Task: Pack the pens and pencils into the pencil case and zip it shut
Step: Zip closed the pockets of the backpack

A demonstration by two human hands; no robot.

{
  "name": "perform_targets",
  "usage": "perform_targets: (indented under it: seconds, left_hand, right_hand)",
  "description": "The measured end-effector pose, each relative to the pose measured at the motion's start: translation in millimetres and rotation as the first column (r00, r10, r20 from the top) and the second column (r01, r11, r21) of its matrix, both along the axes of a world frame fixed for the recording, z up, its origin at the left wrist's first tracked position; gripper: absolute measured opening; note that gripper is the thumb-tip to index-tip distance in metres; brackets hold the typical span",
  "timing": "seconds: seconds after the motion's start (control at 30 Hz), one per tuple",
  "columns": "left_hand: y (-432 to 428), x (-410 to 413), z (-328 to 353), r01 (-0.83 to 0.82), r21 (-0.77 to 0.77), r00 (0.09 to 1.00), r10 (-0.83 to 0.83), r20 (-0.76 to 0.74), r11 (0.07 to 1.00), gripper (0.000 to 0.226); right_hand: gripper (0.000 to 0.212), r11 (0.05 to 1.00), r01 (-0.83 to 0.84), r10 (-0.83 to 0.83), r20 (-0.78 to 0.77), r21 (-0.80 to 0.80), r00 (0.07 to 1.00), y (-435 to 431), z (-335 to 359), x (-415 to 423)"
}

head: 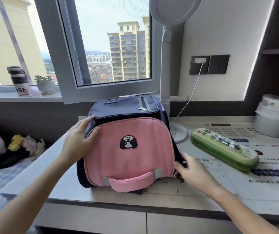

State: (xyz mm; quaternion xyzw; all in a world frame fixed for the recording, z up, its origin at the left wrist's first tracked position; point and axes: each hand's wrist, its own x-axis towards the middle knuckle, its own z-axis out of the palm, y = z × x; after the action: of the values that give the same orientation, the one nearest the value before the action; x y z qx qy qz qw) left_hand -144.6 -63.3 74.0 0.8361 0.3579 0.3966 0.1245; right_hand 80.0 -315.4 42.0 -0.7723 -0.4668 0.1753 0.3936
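Note:
A pink and navy backpack (128,146) lies on the desk (169,196) with its pink front pocket facing me. My left hand (80,137) rests flat on the pocket's upper left corner, fingers straight. At the bag's lower right edge, my right hand (192,171) touches the zipper area beside a metal zip pull (177,176); whether the fingers pinch it I cannot tell. A green pencil case (223,148) with a printed lid lies closed on the desk to the right of the bag. No pens or pencils show.
A white desk fan (169,65) stands behind the bag, its cable running to a wall socket (200,64). A white lidded container (275,115) sits at the far right. A bottle (19,80) and a small potted plant (45,85) stand on the windowsill. Soft toys (25,144) lie left of the desk.

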Motion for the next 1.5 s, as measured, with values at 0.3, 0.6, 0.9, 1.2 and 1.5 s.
perform_targets:
  seconds: [0.3, 0.6, 0.9, 1.2, 1.5]
  left_hand:
    - [20.3, 13.0, 12.6, -0.013, -0.090, 0.993, 0.023, 0.118, 0.996, 0.032]
    - [45.2, 22.3, 23.1, 0.106, 0.104, 0.994, -0.108, 0.017, 0.989, 0.025]
    - [45.4, 37.9, 14.7, 0.104, 0.049, 0.985, -0.109, 0.137, 0.993, 0.027]
    - [30.5, 46.7, 15.6, 0.055, -0.041, 0.986, -0.048, 0.161, 0.998, 0.029]
    - [5.9, 53.6, 17.7, 0.239, -0.185, 0.934, -0.173, 0.313, 0.953, 0.011]
  right_hand:
    - [0.043, 0.957, 0.046, 0.009, -0.190, 0.285, 0.982, 98.3, 48.6, 55.8]
    - [0.043, 0.998, -0.032, 0.047, 0.365, -0.048, 0.930, 197.4, 81.2, 113.9]
    - [0.020, 0.996, -0.034, -0.049, 0.830, 0.082, 0.556, 191.9, 73.6, 119.8]
    - [0.024, 0.999, 0.031, -0.028, 0.800, 0.012, 0.599, 115.3, 107.9, 48.6]
    - [0.029, 0.980, -0.033, -0.160, 0.884, 0.194, 0.439, 164.2, 79.5, -81.9]
